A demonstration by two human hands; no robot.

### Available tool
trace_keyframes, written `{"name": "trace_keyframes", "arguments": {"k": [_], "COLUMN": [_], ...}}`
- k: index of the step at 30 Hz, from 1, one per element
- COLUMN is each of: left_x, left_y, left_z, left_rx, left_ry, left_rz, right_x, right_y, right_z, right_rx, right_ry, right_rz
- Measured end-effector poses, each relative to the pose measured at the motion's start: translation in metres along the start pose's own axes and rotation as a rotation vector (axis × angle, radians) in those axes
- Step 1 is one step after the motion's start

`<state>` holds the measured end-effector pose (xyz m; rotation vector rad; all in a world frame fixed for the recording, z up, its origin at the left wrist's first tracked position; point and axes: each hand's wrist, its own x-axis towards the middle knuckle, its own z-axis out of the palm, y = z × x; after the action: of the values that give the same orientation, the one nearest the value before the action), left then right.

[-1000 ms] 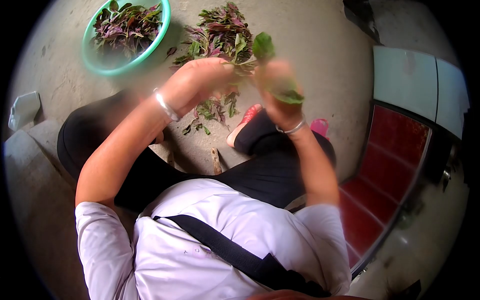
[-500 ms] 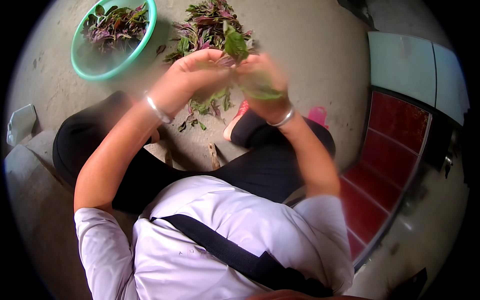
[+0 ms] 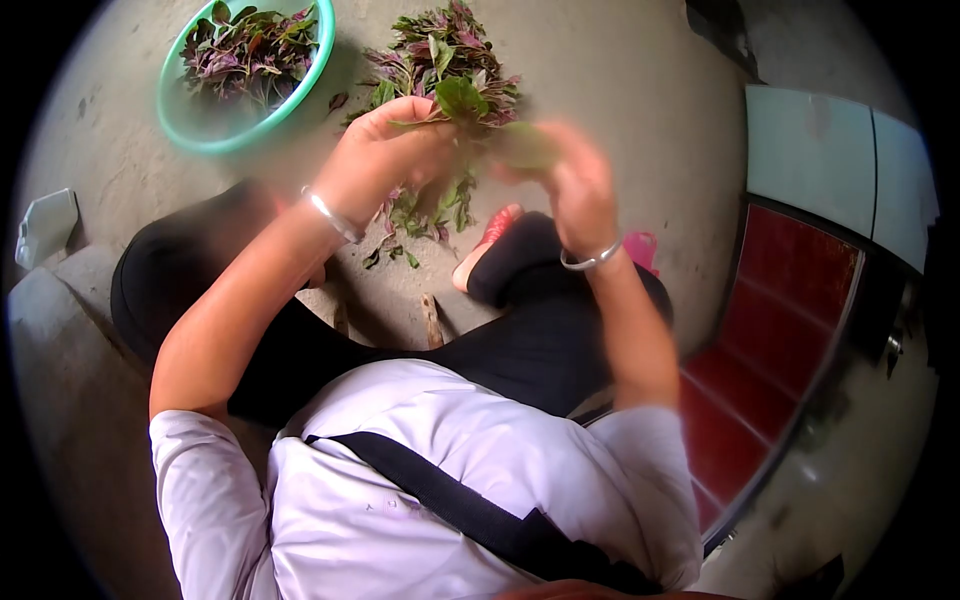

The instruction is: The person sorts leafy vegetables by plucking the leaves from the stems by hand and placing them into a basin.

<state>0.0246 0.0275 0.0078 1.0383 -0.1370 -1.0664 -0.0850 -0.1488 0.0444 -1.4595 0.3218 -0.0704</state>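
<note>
My left hand (image 3: 390,155) is closed on a leafy sprig (image 3: 461,98), whose green leaf shows above the fingertips. To its right, my right hand (image 3: 575,180) is bent inward, its fingers pressed round a blurred green leaf (image 3: 527,146). Behind both hands lies a heap of purple and green leaves (image 3: 440,45) on the floor. Smaller loose leaves (image 3: 425,213) lie below the hands. At the upper left, a pale green basin (image 3: 326,45) holds more purple-green leaves (image 3: 245,55).
Between my legs is a piece of wood (image 3: 431,320). A red sandal (image 3: 499,225) is on my foot, with a pink object (image 3: 640,250) right of it. A cabinet with pale panels (image 3: 810,150) and red tiles (image 3: 790,265) stands at the right.
My right hand has moved right, away from my left hand, with the blurred leaf at its fingers. My left hand still holds the sprig. The whole view has shifted slightly.
</note>
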Motion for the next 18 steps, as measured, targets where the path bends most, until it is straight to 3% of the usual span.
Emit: {"name": "trace_keyframes", "arguments": {"k": [8, 14, 18], "left_x": [0.002, 0.0, 0.0], "left_y": [-0.001, 0.004, 0.004], "left_z": [0.001, 0.004, 0.004], "left_rx": [-0.006, -0.004, 0.028], "left_ry": [0.08, 0.04, 0.075], "left_rz": [0.013, 0.003, -0.01], "right_x": [-0.002, -0.004, -0.005], "right_y": [-0.002, -0.007, -0.009], "right_z": [-0.013, 0.0, 0.002], "right_rx": [0.439, 0.073, 0.133], "right_ry": [-0.162, 0.009, 0.052], "right_rz": [0.117, 0.162, 0.193]}}
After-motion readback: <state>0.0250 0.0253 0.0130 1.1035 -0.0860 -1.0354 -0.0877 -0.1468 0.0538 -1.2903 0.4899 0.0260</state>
